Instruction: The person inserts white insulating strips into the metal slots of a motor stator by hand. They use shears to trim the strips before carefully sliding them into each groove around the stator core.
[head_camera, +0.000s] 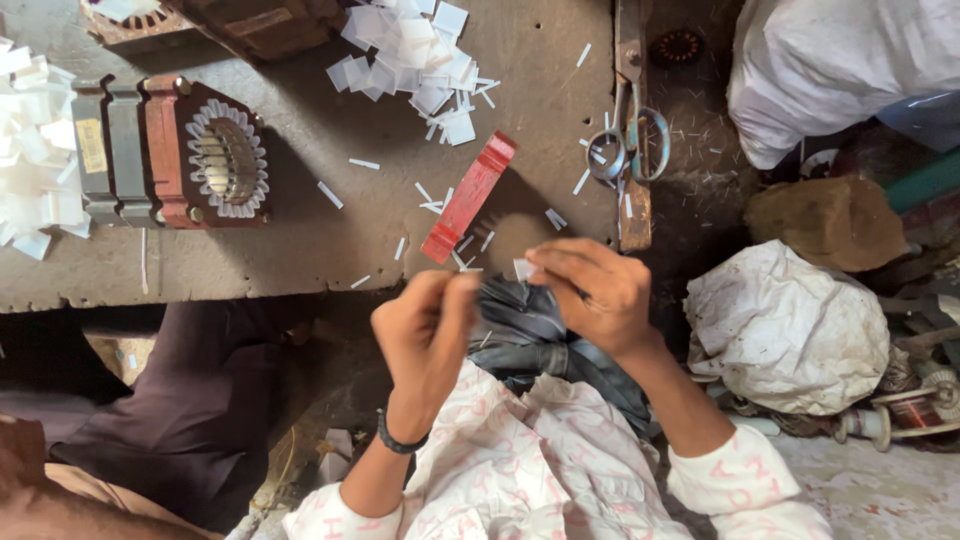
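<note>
My right hand (593, 295) pinches a small white paper slip (522, 268) between thumb and fingers, just below the near edge of the worn work surface (300, 240). My left hand (428, 335) is raised close beside it, fingers curled together; whether it touches the slip is unclear. A motor stator (175, 152) with white insulation slips in its slots lies on its side at the left. A red flat piece (468, 197) lies tilted near the middle. Cut white paper pieces (415, 55) are heaped at the top.
Scissors (630, 140) lie at the surface's right edge. More white slips (35, 150) pile at far left. White sacks (785, 325) and a brown lump (825, 220) sit at right, with a copper wire spool (915, 410). Dark cloth (190, 400) lies lower left.
</note>
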